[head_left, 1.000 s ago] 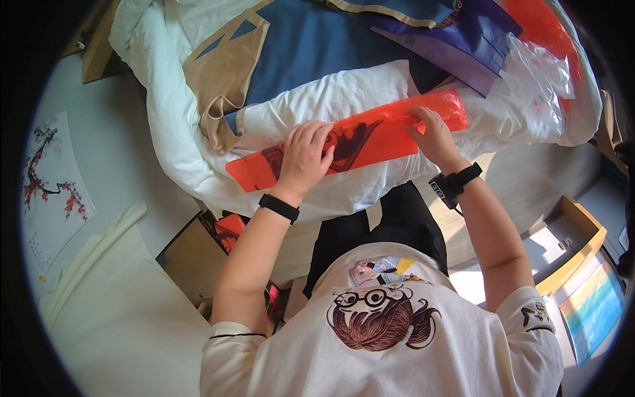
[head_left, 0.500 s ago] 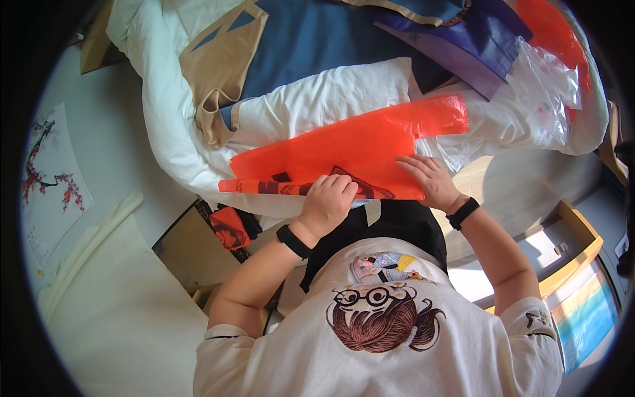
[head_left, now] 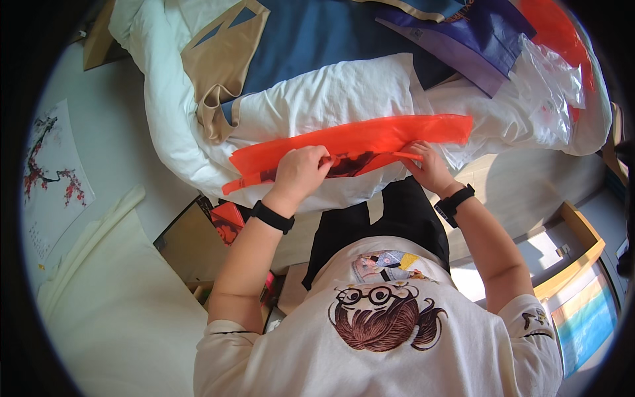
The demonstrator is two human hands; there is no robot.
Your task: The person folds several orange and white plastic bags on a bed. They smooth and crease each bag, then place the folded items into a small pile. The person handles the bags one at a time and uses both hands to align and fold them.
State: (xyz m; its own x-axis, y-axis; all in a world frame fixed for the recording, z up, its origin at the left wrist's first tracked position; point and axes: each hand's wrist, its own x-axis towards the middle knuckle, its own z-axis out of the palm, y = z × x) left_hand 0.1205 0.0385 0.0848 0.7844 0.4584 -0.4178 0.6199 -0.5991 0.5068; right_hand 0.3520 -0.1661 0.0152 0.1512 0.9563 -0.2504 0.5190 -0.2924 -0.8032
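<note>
The red plastic bag (head_left: 370,135) lies across the near edge of my white bedding (head_left: 331,89), running left to right. I judge the folding to be only partway: the bag is down to a long band, and its near strip, with dark print, looks turned up, while the far part lies plain and loose. The strip isn't pressed down, and at the left end its tip and the far layer's don't line up. My left hand (head_left: 301,173) is curled closed, thumb and fingers pinching the strip; my right hand (head_left: 426,169), half curled, grips a narrow fold farther right.
</note>
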